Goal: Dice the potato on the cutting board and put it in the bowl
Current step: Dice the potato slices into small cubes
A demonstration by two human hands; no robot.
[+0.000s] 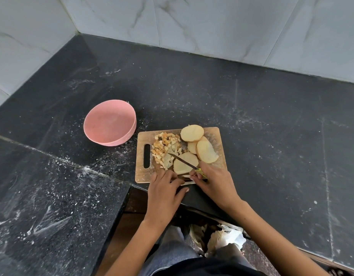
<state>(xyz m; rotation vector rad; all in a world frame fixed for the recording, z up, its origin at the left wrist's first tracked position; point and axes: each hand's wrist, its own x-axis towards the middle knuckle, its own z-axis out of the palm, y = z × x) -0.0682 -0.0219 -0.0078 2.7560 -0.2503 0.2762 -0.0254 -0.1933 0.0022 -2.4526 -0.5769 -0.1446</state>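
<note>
A wooden cutting board [216, 134] lies near the counter's front edge. On its left half sits a heap of diced potato [165, 148]; thick potato slices [192, 133] lie on the right half. My right hand [214, 182] grips a small knife [183, 160] with a yellow handle, its blade lying across a near slice [187, 162]. At the board's near edge my left hand [164, 194] has its fingertips on thin potato strips, mostly hidden under the fingers. The pink bowl [110, 122] stands left of the board with nothing in it.
The black stone counter [252, 116] is dusted with white specks and bends into an L on the left. White marble tiles [192, 22] form the back and left walls. Below the counter edge are my legs and a bag of scraps [222, 238].
</note>
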